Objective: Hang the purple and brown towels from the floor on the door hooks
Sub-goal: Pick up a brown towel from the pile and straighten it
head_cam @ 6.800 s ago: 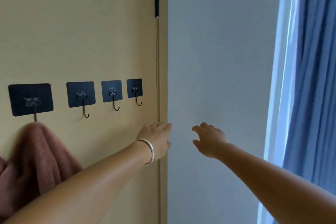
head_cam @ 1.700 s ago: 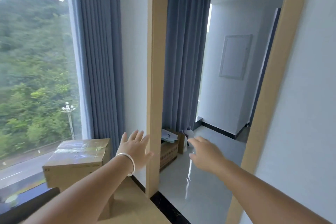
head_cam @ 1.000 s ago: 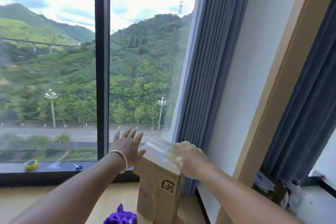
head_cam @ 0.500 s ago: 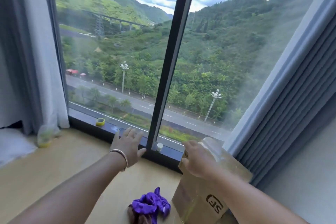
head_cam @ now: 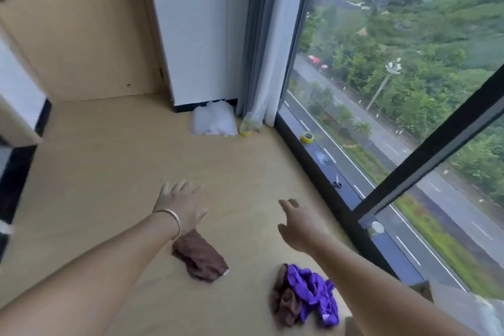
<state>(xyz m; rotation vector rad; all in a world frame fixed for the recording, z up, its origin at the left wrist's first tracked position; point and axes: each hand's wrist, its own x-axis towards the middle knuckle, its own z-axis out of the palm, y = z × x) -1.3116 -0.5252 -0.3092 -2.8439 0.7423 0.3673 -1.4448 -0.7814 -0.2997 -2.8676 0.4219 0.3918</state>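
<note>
Brown towel (head_cam: 200, 258): crumpled on floor (head_cam: 109, 172), long axis running from left wrist toward near edge. Purple towel (head_cam: 313, 290): bunched, apparently over another brown cloth (head_cam: 286, 305), near window side. Left hand (head_cam: 181, 204), right hand (head_cam: 298, 222): fingers spread, empty.

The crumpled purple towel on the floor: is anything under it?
A brown cloth shows beneath the crumpled purple towel at its left edge; how far it extends underneath is hidden.
</note>
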